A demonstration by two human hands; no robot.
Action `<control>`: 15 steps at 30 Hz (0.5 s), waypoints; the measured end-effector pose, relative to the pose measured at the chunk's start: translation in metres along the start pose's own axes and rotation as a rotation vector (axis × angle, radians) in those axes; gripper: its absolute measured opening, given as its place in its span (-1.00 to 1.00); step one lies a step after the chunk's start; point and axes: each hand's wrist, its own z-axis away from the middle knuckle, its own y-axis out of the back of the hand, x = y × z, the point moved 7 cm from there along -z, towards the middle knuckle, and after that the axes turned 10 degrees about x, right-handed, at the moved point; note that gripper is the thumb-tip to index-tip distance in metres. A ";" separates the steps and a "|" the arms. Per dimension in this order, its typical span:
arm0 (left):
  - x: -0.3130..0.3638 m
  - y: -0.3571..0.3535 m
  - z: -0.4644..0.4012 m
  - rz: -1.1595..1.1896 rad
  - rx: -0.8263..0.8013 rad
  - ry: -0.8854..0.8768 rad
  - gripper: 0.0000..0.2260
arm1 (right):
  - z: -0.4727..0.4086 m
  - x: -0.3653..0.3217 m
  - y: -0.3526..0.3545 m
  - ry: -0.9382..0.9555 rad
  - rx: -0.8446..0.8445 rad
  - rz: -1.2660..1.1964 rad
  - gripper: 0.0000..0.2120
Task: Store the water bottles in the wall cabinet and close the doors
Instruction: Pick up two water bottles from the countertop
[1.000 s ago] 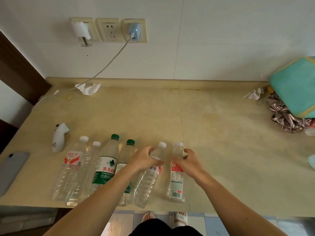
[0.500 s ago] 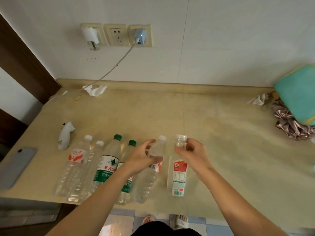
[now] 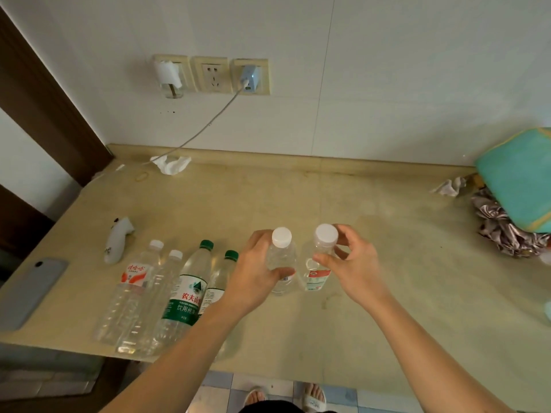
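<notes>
At six o'clock, past sandalled feet on a tiled floor, two forearms reaching up over the near edge of the beige counter (image 3: 417, 308). Just beyond, toward seven and eight o'clock, four water bottles lying side by side on the counter: a red-labelled white-capped bottle (image 3: 131, 281) outermost, then a plain white-capped bottle (image 3: 158, 296), a tall green-capped bottle (image 3: 187, 290) and a second green-capped bottle (image 3: 219, 281) partly under the left arm. At centre, left hand (image 3: 253, 281) wrapped around an upright clear white-capped bottle (image 3: 281, 251), fingers and thumb curled on its body; just beside at its three o'clock, right hand (image 3: 351, 269) pinching a second upright white-capped bottle (image 3: 320, 263) near the neck. Both bottles close together; unclear whether lifted or standing. At nine o'clock, grey phone (image 3: 32, 290) flat by the edge, small white device (image 3: 117, 239) further in. At three o'clock, teal fabric (image 3: 518, 177) over crumpled cloth. At eleven o'clock, crumpled tissue (image 3: 171, 163) by the wall; at twelve, wall sockets with a charger (image 3: 250, 77) and trailing cable.
</notes>
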 end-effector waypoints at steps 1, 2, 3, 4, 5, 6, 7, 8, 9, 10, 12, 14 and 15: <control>-0.001 0.000 0.001 0.003 0.004 -0.006 -0.44 | 0.001 0.003 -0.002 0.003 0.000 0.006 -0.50; -0.002 0.000 0.002 0.009 -0.002 -0.015 -0.43 | 0.003 0.007 -0.003 0.007 0.003 0.007 -0.50; -0.002 -0.001 0.003 0.011 -0.018 -0.028 -0.42 | 0.004 0.010 -0.003 0.006 0.008 0.003 -0.49; -0.002 -0.001 0.004 0.008 -0.037 -0.042 -0.41 | 0.005 0.013 -0.003 0.003 0.011 -0.001 -0.50; -0.002 -0.001 0.004 0.004 -0.051 -0.055 -0.40 | 0.005 0.016 -0.003 0.000 0.007 -0.005 -0.50; -0.002 -0.002 0.004 0.003 -0.060 -0.059 -0.39 | 0.005 0.017 -0.003 -0.001 -0.008 -0.007 -0.50; -0.003 -0.002 0.004 0.007 -0.066 -0.053 -0.38 | 0.007 0.018 -0.004 -0.001 -0.027 -0.006 -0.51; -0.004 -0.003 0.005 0.016 -0.070 -0.041 -0.37 | 0.008 0.019 -0.004 0.002 -0.042 -0.004 -0.52; -0.005 -0.004 0.006 0.025 -0.069 -0.026 -0.36 | 0.009 0.018 -0.004 0.010 -0.050 -0.004 -0.52; -0.008 -0.004 0.007 0.040 -0.063 -0.006 -0.33 | 0.009 0.018 -0.005 0.017 -0.056 -0.007 -0.51; -0.015 -0.008 0.011 0.122 -0.074 0.076 -0.20 | 0.010 0.022 -0.006 0.006 -0.072 -0.007 -0.50; -0.025 -0.014 0.016 0.220 -0.112 0.170 -0.05 | 0.011 0.029 -0.008 -0.019 -0.100 0.005 -0.47; -0.030 -0.018 0.018 0.245 -0.121 0.202 -0.04 | 0.013 0.036 -0.010 -0.053 -0.129 -0.001 -0.45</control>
